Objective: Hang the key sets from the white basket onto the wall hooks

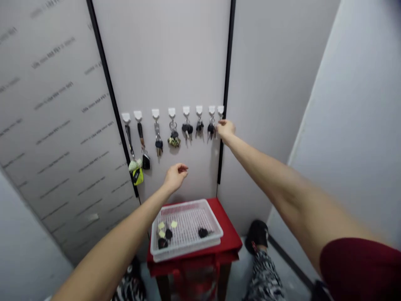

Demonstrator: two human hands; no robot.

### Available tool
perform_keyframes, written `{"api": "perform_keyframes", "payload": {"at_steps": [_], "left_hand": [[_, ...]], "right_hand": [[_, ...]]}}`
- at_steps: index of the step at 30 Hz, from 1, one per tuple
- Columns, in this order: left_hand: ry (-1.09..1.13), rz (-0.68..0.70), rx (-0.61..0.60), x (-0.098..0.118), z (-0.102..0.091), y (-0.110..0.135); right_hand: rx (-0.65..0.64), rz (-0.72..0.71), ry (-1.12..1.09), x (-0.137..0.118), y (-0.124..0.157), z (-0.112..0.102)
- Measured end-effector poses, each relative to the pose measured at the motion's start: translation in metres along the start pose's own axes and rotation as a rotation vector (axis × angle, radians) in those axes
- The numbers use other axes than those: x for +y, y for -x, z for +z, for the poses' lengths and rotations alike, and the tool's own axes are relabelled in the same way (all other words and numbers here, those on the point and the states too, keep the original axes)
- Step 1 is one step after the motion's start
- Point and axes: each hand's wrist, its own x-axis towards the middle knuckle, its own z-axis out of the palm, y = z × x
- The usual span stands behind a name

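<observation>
A row of white wall hooks (171, 112) runs across the grey panel, most of them carrying key bunches (187, 128). My right hand (224, 129) reaches up to the far right hook (221, 110), fingers pinched together at it; what they hold is too small to make out. My left hand (175, 175) hovers lower, in front of the wall and above the white basket (188, 246), fingers loosely curled with nothing visible in them. Inside the basket lie black key fobs (202, 232) and small yellow tags (161, 225).
The basket sits on a small red stool (230, 242) against the wall. A yellow-and-green keychain (136, 172) hangs from the far left hook. A black vertical strip (226, 83) divides the panels. My patterned trouser legs and a black shoe (257, 235) show beside the stool.
</observation>
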Motion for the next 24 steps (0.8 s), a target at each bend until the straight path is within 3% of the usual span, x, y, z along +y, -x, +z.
{"api": "perform_keyframes", "payload": {"at_steps": [2,3,5,6,9,10,13,17,20,24], "left_hand": [[-0.034,-0.040,-0.061,-0.020,0.007,0.016],[-0.060,-0.060,-0.101,-0.029,0.011,0.025],[-0.131,-0.097,-0.200,-0.044,0.019,0.045],[-0.170,-0.112,-0.262,-0.051,0.023,0.055],[-0.266,-0.144,-0.480,-0.062,0.037,0.081],[-0.290,-0.154,-0.537,-0.064,0.042,0.088],[-0.345,-0.176,-0.598,-0.067,0.056,0.101],[-0.377,-0.191,-0.594,-0.070,0.063,0.102],[-0.414,-0.204,-0.576,-0.077,0.046,0.093],[-0.509,-0.231,-0.539,-0.088,0.008,0.085]], "right_hand": [[0.029,-0.089,0.154,0.009,0.027,-0.002],[-0.050,-0.134,0.244,0.015,0.046,-0.003],[-0.411,-0.192,0.372,0.026,0.092,-0.004],[-0.718,-0.194,0.422,0.032,0.117,-0.005],[-1.157,-0.209,0.509,0.053,0.185,-0.006],[-1.239,-0.232,0.583,0.060,0.202,-0.006],[-1.286,-0.329,0.763,0.077,0.232,-0.004],[-1.273,-0.423,0.807,0.085,0.240,-0.003],[-1.283,-0.446,0.777,0.088,0.240,-0.003],[-1.208,-0.436,0.746,0.091,0.238,-0.002]]}}
